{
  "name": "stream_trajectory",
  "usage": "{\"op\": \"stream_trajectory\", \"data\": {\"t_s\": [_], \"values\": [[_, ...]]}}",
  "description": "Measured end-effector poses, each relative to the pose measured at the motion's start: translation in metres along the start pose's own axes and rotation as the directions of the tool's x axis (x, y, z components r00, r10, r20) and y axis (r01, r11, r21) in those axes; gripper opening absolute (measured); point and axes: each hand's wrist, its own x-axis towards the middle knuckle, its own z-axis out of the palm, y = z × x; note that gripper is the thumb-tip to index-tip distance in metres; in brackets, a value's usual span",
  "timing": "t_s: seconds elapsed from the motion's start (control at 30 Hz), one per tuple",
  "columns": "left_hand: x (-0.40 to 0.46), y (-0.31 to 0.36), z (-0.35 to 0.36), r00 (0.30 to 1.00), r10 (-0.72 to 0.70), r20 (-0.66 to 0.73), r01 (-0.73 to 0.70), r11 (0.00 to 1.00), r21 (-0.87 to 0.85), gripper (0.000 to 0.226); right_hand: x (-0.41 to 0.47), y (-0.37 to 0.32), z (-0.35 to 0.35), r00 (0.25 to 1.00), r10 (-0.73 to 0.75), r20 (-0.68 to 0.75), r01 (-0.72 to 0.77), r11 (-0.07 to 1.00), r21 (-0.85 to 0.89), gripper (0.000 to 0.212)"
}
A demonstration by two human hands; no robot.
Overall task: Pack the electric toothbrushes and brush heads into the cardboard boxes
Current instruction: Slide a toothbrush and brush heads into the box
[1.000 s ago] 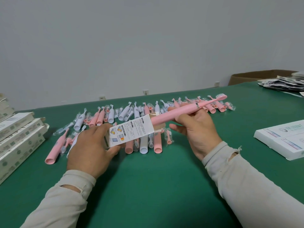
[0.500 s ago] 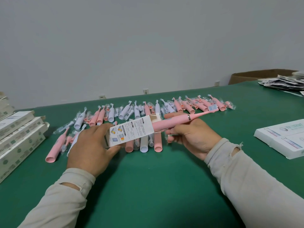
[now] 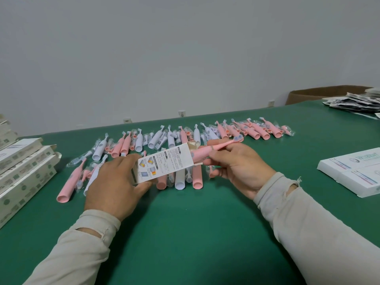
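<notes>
Pink electric toothbrush [image 3: 202, 152] partly inside a narrow white cardboard box [image 3: 164, 164], handle end within the open mouth, neck and bristled head sticking out toward the right, tilted slightly upward. Box lifted above the green table [image 3: 205, 233], printed face up: columns of small dark text, too fine to read, plus small square pictures in orange, yellow and blue near the closed end. Brown inner flap folded back at the open end.

Left hand [image 3: 115, 186] curled closed around the box's closed end, thumb beneath, fingers over the top. Right hand [image 3: 236, 165] pinched shut on the toothbrush just outside the box mouth, thumb and forefinger along the neck, remaining fingers curled under.

Just beyond both hands, a long scatter of pink and white toothbrush handles [image 3: 185, 140] and brush heads in clear wrappers, lying flat on the table. Directly under the box, three handles with hollow ends facing the person.

Left of the left hand, well apart: stacked white boxes [image 3: 22, 171] with green round marks, print unreadable. Right of the right hand: flat white boxes [image 3: 353, 171] with a blue logo, lettering blurred. Farther right and back: a pile of dark printed leaflets [image 3: 355, 102] and a brown carton [image 3: 308, 95].
</notes>
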Motion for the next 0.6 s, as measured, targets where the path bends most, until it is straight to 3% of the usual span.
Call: {"op": "stream_trajectory", "data": {"t_s": [0.13, 0.33, 0.43, 0.53, 0.6], "values": [[0.002, -0.003, -0.001, 1.000, -0.019, 0.002, 0.019, 1.000, 0.017, 0.064, 0.004, -0.001, -0.004, 0.981, -0.066, -0.185, 0.089, 0.989, 0.120, 0.015], [0.002, -0.003, 0.000, 1.000, -0.019, 0.004, 0.019, 0.999, 0.031, 0.060, 0.007, 0.000, -0.006, 0.918, -0.233, -0.321, 0.249, 0.969, 0.009, 0.019], [0.002, -0.002, 0.000, 1.000, -0.019, 0.011, 0.018, 1.000, 0.017, 0.060, 0.006, 0.006, 0.000, 0.913, -0.313, -0.260, 0.262, 0.941, -0.213, 0.015], [0.001, -0.001, 0.000, 1.000, -0.012, -0.007, 0.012, 1.000, 0.020, 0.064, 0.003, 0.016, 0.006, 0.956, -0.272, -0.113, 0.209, 0.897, -0.390, 0.013], [0.001, -0.002, 0.000, 1.000, -0.014, -0.003, 0.014, 1.000, 0.026, 0.066, 0.003, 0.018, 0.006, 0.962, -0.258, -0.087, 0.197, 0.880, -0.432, 0.020]]}}
